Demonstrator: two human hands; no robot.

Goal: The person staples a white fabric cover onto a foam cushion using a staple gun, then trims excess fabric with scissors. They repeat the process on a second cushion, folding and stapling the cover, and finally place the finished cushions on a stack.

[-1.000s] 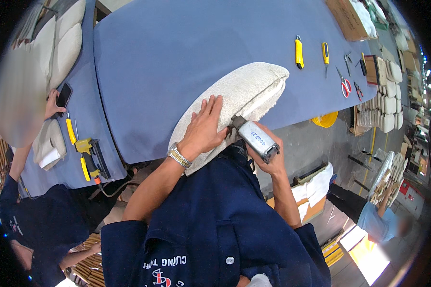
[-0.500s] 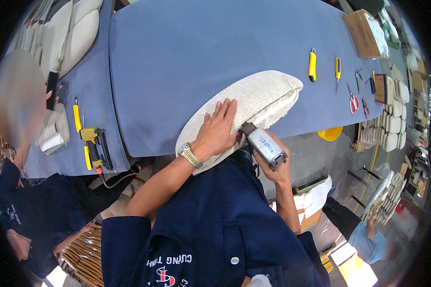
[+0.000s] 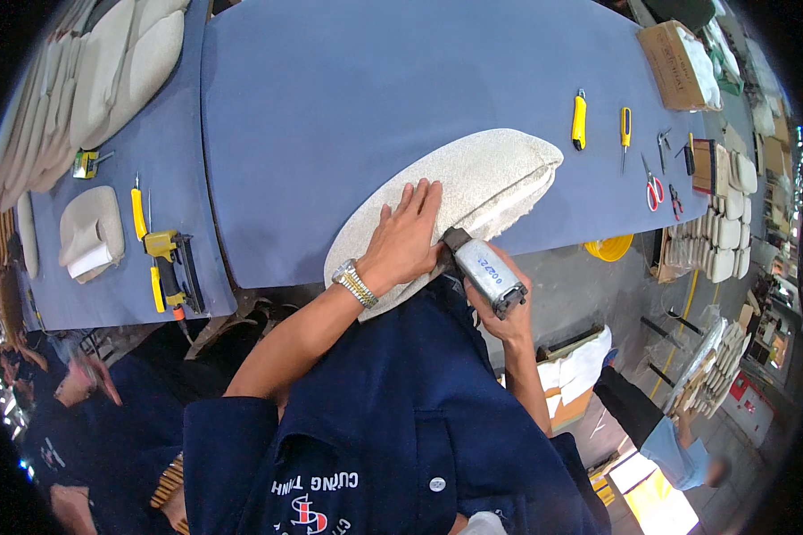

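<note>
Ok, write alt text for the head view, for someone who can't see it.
A person's left hand presses flat on a pale fabric-covered cushion at the edge of a blue table, while the right hand holds a grey power tool against the cushion's near edge. Yellow knives and red scissors lie to the right.

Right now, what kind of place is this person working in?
Probably an upholstery workshop. The left hand presses a padded cushion on a big blue table, the right hand holds a stapler, and more cushions are stacked nearby.
</note>
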